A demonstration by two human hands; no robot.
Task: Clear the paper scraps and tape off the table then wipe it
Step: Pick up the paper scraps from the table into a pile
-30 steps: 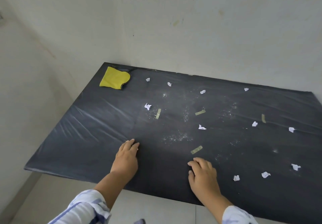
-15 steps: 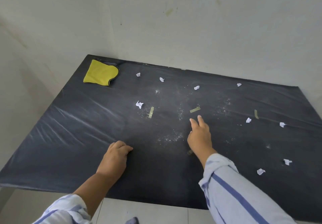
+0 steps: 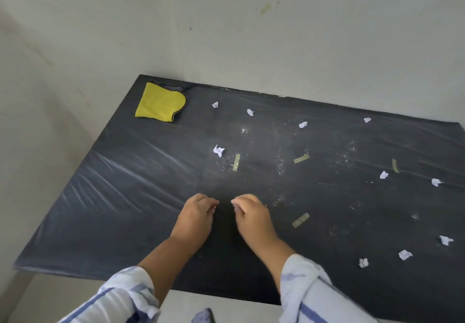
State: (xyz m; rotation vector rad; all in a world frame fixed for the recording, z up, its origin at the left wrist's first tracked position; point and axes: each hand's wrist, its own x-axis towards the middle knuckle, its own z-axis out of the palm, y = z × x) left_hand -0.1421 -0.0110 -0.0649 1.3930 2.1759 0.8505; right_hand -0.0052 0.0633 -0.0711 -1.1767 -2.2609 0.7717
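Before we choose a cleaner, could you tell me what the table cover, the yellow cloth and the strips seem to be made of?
Table cover: probably thin black plastic sheeting, slightly glossy; it shows wrinkles with pale sheen.
Yellow cloth: apparently soft matte fabric, perhaps microfibre, with a dark stitched edge.
Strips: likely translucent yellowish adhesive tape, lying flat.

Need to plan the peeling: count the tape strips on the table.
4. One tape strip beside the centre scrap, one to its right, one further right, one just right of the right hand. The hands may hide more.
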